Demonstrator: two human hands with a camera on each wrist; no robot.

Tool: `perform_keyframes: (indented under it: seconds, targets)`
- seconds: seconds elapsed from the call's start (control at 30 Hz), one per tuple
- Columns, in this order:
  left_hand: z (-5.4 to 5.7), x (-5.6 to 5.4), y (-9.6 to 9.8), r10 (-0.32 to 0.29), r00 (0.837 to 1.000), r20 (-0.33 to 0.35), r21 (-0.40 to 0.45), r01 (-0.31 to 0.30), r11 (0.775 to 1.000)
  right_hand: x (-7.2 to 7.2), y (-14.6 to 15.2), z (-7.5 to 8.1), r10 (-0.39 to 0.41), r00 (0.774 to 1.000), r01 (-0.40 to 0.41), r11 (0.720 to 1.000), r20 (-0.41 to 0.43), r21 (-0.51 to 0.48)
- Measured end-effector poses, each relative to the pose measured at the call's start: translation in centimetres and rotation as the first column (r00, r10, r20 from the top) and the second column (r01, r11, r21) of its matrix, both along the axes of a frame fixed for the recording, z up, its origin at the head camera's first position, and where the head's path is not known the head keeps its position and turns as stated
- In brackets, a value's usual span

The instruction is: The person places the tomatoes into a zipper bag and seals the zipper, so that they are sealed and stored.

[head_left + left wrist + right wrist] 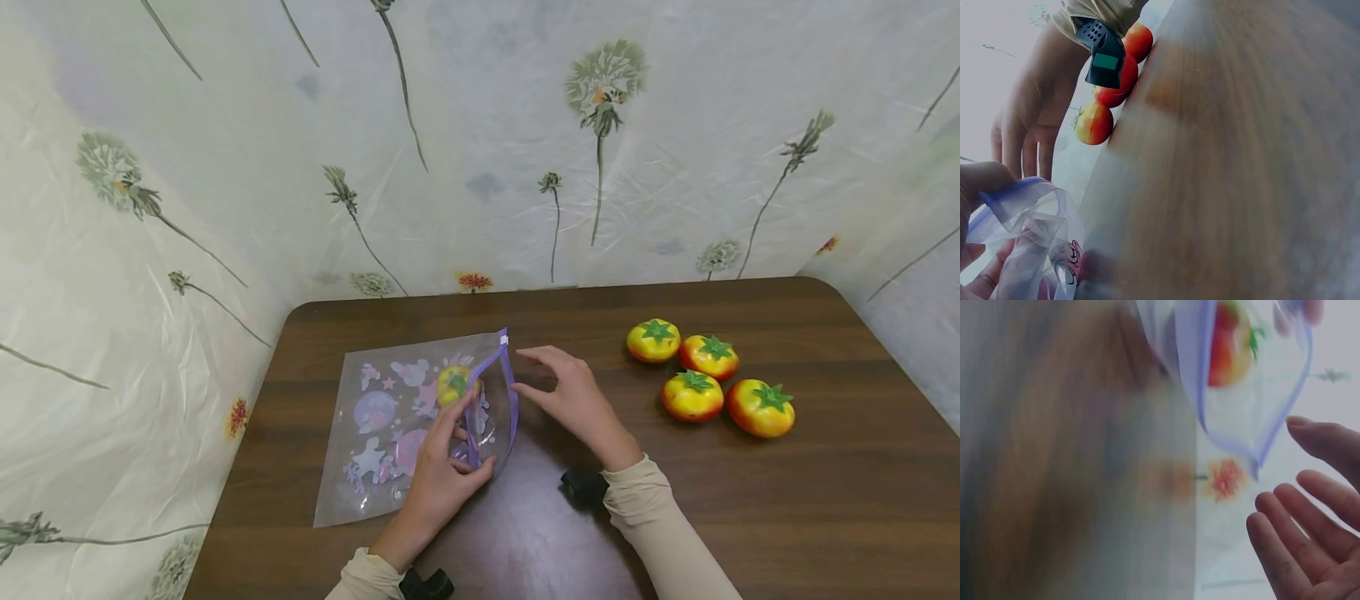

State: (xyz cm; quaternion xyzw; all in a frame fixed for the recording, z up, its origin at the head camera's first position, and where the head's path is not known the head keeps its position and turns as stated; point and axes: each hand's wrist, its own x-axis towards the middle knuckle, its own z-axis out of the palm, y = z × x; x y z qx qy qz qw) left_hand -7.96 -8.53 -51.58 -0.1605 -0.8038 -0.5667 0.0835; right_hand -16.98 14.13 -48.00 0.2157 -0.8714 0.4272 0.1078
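A clear zip bag with pastel printed figures lies on the table, its purple-edged mouth gaping to the right. One yellow-and-red tomato with a green leafy top is inside, close to the mouth. My left hand grips the near side of the bag's mouth, the thumb over the purple edge. Just right of the opening is my right hand, its fingers extended and spread, holding nothing. In the right wrist view, these fingers stand apart from the bag.
Several more yellow-and-red tomatoes sit grouped on the right side of the brown wooden table. A pale, flower-printed sheet hangs behind the table and along its left side.
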Motion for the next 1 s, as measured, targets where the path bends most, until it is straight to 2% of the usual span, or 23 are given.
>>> perform_keyframes:
  seconds: [0.13, 0.27, 0.47, 0.6, 0.7, 0.83, 1.0]
  targets:
    - [0.0, 0.1, -0.1, -0.001, 1.000, -0.007, 0.014, 0.001, 1.000, -0.3, 2.0, 0.7, -0.080, 0.997, 0.079, 0.996, 0.013, 0.030]
    - [0.0, 0.1, 0.0, -0.004, 1.000, -0.014, 0.028, 0.004, 1.000, -0.4, 4.3, 1.3, -0.178, 0.983, 0.175, 0.983, 0.054, 0.058]
    - [-0.1, -0.1, 0.2, 0.012, 1.000, -0.025, 0.019, -0.012, 1.000, -0.6, 8.1, 2.3, -0.312, 0.950, 0.305, 0.944, 0.035, 0.124]
    - [0.0, 0.0, 0.3, 0.019, 1.000, -0.017, 0.019, -0.019, 1.000, -0.6, 10.5, 2.8, -0.392, 0.919, 0.385, 0.912, 0.028, 0.144]
    - [-0.1, 0.0, 0.2, 0.020, 1.000, -0.010, 0.010, -0.020, 1.000, -0.6, 11.7, 2.8, -0.428, 0.903, 0.420, 0.898, 0.043, 0.132]
    - [-0.2, -0.1, 0.0, 0.006, 1.000, -0.014, 0.017, -0.006, 1.000, -0.9, 12.6, 2.5, -0.448, 0.893, 0.441, 0.890, 0.036, 0.116]
    - [-0.3, -0.1, -0.1, -0.012, 1.000, -0.026, 0.024, 0.013, 1.000, -1.2, 13.1, 2.1, -0.486, 0.873, 0.475, 0.867, 0.045, 0.153]
